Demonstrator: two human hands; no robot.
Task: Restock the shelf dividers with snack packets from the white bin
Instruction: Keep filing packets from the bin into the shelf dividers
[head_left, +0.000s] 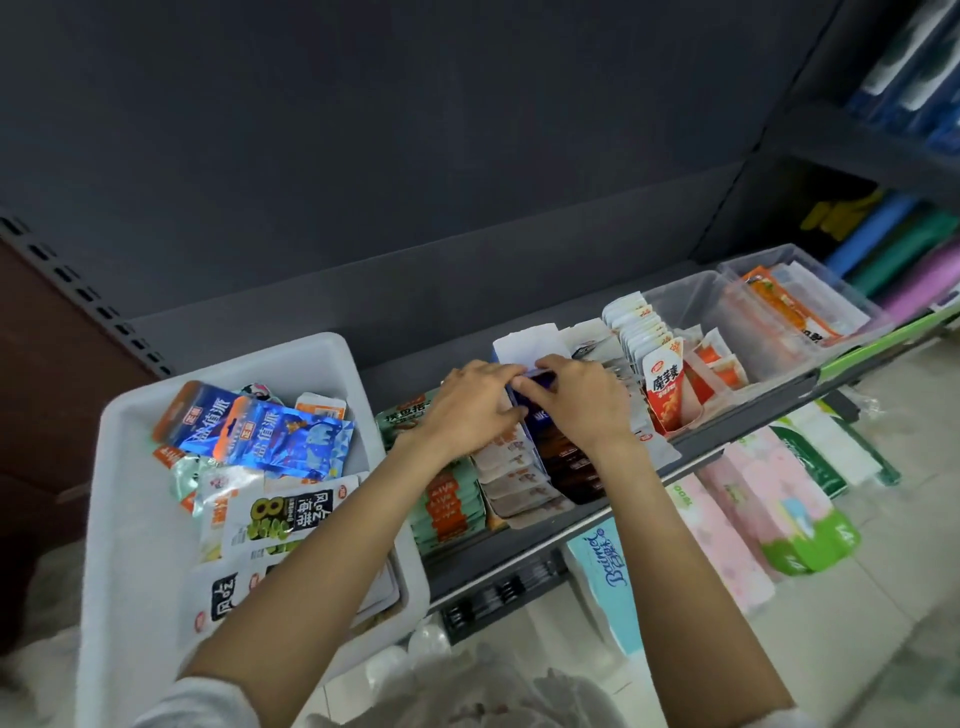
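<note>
Nearest: tissue packs (737, 514) are standing on the floor under the shelf, outside the job.

White bin (130, 499) is sitting at the shelf's left end, its near side overhanging the front edge. It is holding loose mixed packets, with two blue foil packets (280, 436) lying on top. Placed there, judging by position, so stock is within one reach of the dividers.

Shelf (545, 540): green-and-orange packets (447, 499) are filling the lane just beside the bin; pale packets (514, 478) and dark brown packets (571, 462) are standing in the next lanes, leaning back.

Left hand (467, 410) and right hand (582, 400) are meeting over the dark lane. Both are pinching a dark blue packet (537, 400) by its upper edge, fingers curled. Judgement: the two-handed hold is keeping the packet upright while it is seated behind the row.

Farther right: a red-and-white packet (665, 389) is fronting its lane; clear tubs (727, 312) at the far right end are holding orange packets.
</note>
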